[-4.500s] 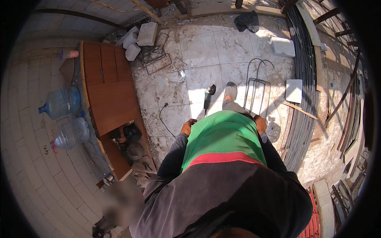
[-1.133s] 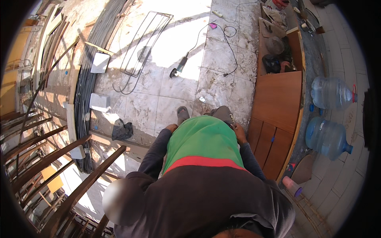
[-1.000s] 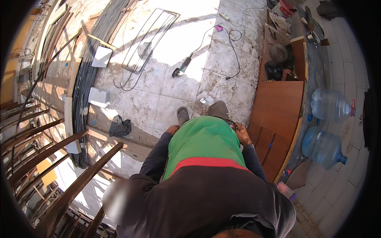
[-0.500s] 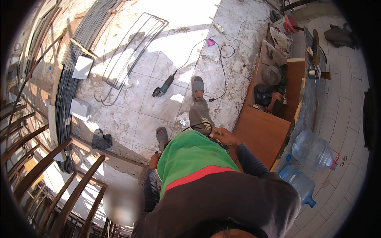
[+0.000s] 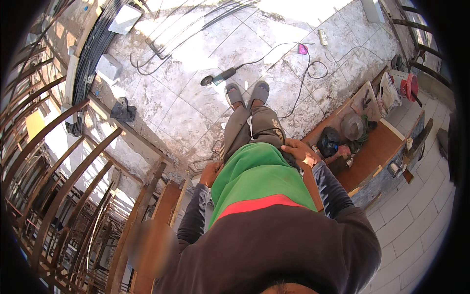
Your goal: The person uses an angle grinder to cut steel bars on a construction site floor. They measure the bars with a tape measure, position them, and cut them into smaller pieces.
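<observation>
My left hand [image 5: 209, 175] is at my left hip, fingers curled against the side of my grey-brown trousers [image 5: 239, 131] beside the hem of my green and dark shirt [image 5: 259, 171]. At the other hip my right hand [image 5: 301, 151] pinches the trouser fabric, its thumb and fingers bent inward. Parts of the fingers on both sides are hidden by cloth. Past my sandalled feet [image 5: 246, 93], an angle grinder [image 5: 224, 76] lies on the dusty tiled floor, its cord running off to the right.
A wooden cabinet [image 5: 379, 154] on the right holds bags and clutter. Black rods [image 5: 100, 54] lie along the left, near two white blocks [image 5: 108, 67]. Curved wooden bars [image 5: 54, 181] fill the lower left. A power strip [image 5: 322, 37] lies farther out.
My view has turned and moved forward, nearer the grinder. My feet have come together. My right hand has moved from the front of the trousers out to the right hip.
</observation>
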`<control>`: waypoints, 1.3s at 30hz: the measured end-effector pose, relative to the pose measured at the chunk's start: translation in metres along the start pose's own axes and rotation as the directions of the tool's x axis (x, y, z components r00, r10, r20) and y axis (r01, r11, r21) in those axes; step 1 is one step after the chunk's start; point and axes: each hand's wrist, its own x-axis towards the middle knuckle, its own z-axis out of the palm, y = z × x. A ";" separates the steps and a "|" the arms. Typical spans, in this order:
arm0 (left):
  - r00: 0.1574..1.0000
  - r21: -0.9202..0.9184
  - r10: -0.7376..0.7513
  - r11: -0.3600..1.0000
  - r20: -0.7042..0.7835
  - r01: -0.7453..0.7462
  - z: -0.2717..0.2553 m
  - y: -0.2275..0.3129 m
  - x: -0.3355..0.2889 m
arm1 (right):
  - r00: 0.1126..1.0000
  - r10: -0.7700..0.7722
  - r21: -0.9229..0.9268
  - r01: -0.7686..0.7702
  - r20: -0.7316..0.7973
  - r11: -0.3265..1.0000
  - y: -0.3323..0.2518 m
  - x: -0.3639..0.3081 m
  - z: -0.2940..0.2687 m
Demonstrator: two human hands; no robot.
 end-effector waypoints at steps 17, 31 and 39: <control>0.981 -0.689 -0.196 0.709 0.010 0.149 0.067 -0.014 0.316 | 0.804 -0.368 -0.651 -0.031 -0.467 0.759 -0.100 0.211 -0.312; 0.186 -0.764 -0.742 0.634 -0.644 -0.114 0.114 -0.210 0.770 | -0.068 -0.337 -0.331 -0.076 -0.939 0.940 0.266 0.426 -0.598; 0.062 -0.306 -0.300 0.939 -0.952 -0.156 0.118 -0.186 0.748 | 0.208 -0.655 -0.637 -0.563 -0.726 0.527 0.055 0.544 -0.665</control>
